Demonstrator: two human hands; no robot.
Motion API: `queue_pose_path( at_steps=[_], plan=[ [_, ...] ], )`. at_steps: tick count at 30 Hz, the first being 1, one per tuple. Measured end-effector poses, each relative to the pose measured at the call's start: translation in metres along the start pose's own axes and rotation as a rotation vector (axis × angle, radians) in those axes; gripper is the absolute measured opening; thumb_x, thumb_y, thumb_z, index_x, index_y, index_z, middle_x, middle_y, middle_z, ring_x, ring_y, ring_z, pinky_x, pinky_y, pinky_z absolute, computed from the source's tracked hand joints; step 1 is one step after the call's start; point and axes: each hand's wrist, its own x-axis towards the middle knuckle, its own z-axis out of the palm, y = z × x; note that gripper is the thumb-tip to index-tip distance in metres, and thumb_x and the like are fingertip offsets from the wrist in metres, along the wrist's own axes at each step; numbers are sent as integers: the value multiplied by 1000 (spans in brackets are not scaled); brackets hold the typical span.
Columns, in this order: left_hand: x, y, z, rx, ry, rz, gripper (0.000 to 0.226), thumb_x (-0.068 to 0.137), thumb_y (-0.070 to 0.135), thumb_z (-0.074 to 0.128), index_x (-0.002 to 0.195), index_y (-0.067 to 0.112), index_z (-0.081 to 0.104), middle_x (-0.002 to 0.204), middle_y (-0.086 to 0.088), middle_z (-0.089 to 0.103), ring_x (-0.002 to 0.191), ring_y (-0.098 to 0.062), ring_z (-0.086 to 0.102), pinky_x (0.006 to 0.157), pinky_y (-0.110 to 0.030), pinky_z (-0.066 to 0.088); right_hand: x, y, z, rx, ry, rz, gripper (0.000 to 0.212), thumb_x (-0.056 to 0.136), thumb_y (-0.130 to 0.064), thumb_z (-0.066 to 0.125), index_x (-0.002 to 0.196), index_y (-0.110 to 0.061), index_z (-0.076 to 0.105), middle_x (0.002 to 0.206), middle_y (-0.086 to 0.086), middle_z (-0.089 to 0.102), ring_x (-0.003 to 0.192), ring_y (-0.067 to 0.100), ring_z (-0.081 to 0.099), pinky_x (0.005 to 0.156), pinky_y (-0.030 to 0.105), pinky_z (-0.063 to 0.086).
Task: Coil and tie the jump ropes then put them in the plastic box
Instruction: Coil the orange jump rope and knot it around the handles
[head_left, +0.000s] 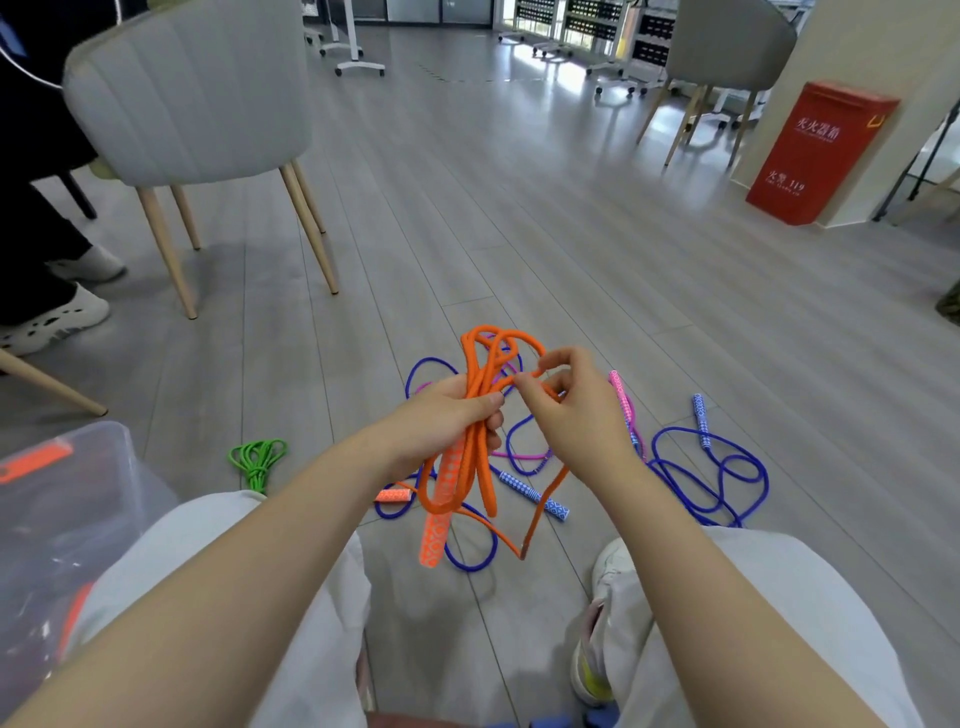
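The left hand (447, 415) grips a folded bundle of orange rope (475, 415), its orange handle (436, 525) hanging below the fist. The right hand (566, 410) pinches a strand of the same rope beside the bundle. On the floor (519, 208) beneath lie blue ropes (711, 467) and a pink rope (626, 410); a coiled green rope (258, 460) lies left, near the plastic box (67, 499).

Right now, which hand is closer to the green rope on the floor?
Left. The left hand grips the orange rope above the floor, up and to the right of the green rope. The right hand is farther right still, pinching an orange strand.
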Motion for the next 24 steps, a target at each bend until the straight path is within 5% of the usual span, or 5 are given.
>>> queue_pose_path(
  at_steps=[5, 10, 17, 20, 24],
  plan=[
    [5, 6, -12, -155, 113, 70, 14, 101, 14, 47, 89, 13, 54, 64, 1, 53, 59, -16, 56, 69, -34, 51, 10, 3, -23, -29, -100, 94, 18, 91, -43, 60, 93, -25, 59, 76, 12, 65, 62, 13, 52, 61, 30, 42],
    [8, 15, -33, -243, 327, 244, 22, 103, 12, 42, 82, 16, 49, 60, 5, 49, 55, -13, 54, 58, -25, 50, 15, 7, -50, -10, -134, 165, 39, 90, -50, 57, 75, -18, 72, 62, 3, 52, 60, 16, 45, 64, 33, 41],
    [16, 16, -69, -827, 655, 270, 26, 104, 20, 40, 79, 17, 47, 50, 8, 49, 45, -8, 53, 56, -25, 50, 15, 5, -62, 29, -70, 207, 31, 93, -37, 55, 72, -21, 72, 65, 4, 53, 63, 19, 45, 64, 34, 38],
    [19, 10, -67, -850, 602, 143, 29, 102, 19, 40, 74, 18, 45, 49, 8, 47, 45, -9, 51, 57, -25, 48, 12, 1, -49, 66, -104, 188, 26, 93, -16, 48, 82, -24, 69, 70, 6, 53, 64, 19, 44, 62, 34, 38],
    [21, 5, -44, -673, 415, -55, 25, 99, 16, 40, 75, 17, 46, 50, 6, 48, 49, -10, 51, 61, -27, 48, 4, -6, -23, 130, -111, 102, 19, 96, -17, 51, 103, -21, 68, 70, -6, 60, 60, 12, 48, 59, 29, 41]
  ],
)
